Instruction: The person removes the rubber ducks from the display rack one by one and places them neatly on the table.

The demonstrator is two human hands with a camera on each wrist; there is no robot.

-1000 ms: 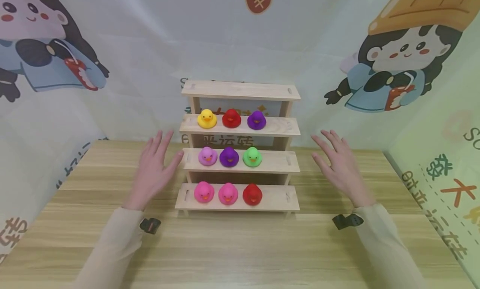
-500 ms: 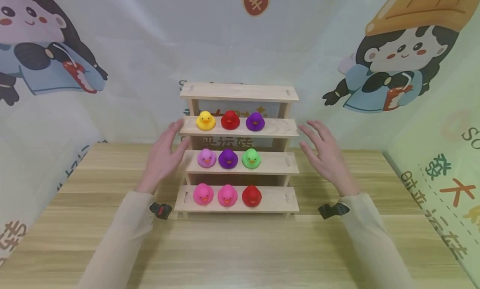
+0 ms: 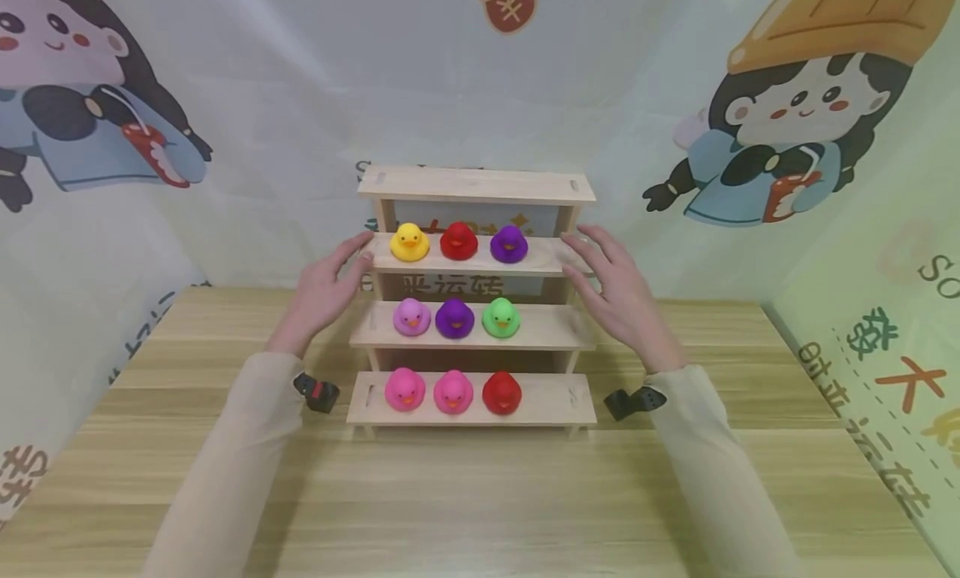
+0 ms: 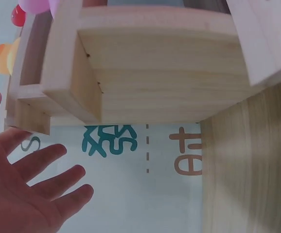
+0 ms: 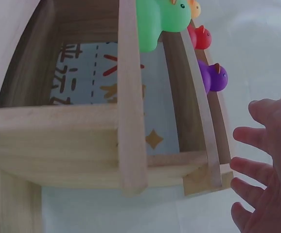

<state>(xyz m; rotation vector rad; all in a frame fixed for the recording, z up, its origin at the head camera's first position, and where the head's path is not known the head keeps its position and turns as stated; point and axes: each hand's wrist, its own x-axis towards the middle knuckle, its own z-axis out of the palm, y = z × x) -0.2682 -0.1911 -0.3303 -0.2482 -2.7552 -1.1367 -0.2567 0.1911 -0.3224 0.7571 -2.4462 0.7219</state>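
A stepped wooden shelf (image 3: 471, 399) stands at the middle of the table with rubber ducks on its lower three boards. Around the left end of the board bearing a yellow duck (image 3: 409, 243), a red duck (image 3: 458, 242) and a purple duck (image 3: 509, 245), my left hand (image 3: 322, 294) has its fingertips right at the edge. Its fingers are spread in the left wrist view. On the opposite side, my right hand (image 3: 618, 290) overlaps that board's right end, fingers loosely bent and apart. Neither palm holds a duck. The green duck (image 5: 165, 22) shows close in the right wrist view.
The middle board carries a light purple duck (image 3: 412, 318) and another purple duck (image 3: 454, 319). Two pink ducks (image 3: 453, 392) and a red one (image 3: 502, 393) sit on the lowest board. A printed cloth (image 3: 285, 128) hangs behind the wooden table (image 3: 465, 503).
Both hands have moved inward and forward from either side, reaching the ends of the shelf. The ducks and the shelf keep their places.
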